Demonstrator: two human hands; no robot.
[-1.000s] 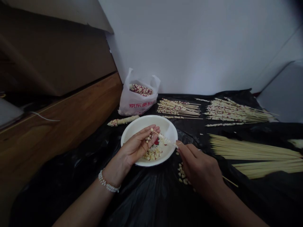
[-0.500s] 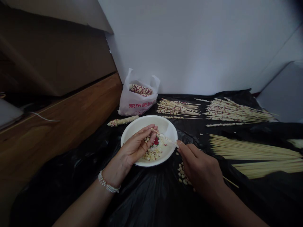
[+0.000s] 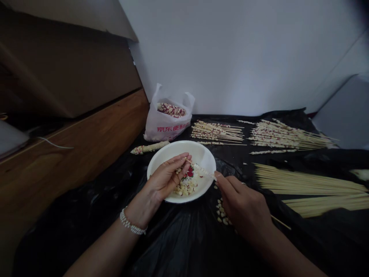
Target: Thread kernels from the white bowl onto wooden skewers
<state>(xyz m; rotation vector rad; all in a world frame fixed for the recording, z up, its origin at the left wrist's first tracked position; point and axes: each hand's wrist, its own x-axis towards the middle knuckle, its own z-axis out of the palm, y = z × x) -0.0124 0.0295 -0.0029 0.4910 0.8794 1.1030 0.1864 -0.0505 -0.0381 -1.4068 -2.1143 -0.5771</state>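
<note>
My right hand (image 3: 245, 200) grips a thin wooden skewer (image 3: 201, 169) threaded with pale corn kernels; its bare end sticks out behind the hand. Over the white bowl (image 3: 210, 188), my left hand (image 3: 165, 177) pinches a corn kernel (image 3: 186, 159) at the skewer's tip, thumb and fingers together. Loose corn kernels (image 3: 184, 188), cream and dark red, lie in the bowl below, partly hidden by the left hand. More loose kernels (image 3: 221, 213) are on the black sheet beside the right hand.
Behind the bowl stands a white plastic bag (image 3: 167, 125) with speckled corn cobs; a partly stripped cob (image 3: 148, 147) lies beside it. Filled skewers are piled at the back (image 3: 216, 131) and back right (image 3: 276, 134). Bare skewers (image 3: 305, 181) lie at right on black plastic sheeting (image 3: 184, 238).
Both hands stay nearly in place over the bowl. The left fingertips and the skewer have shifted only slightly.
</note>
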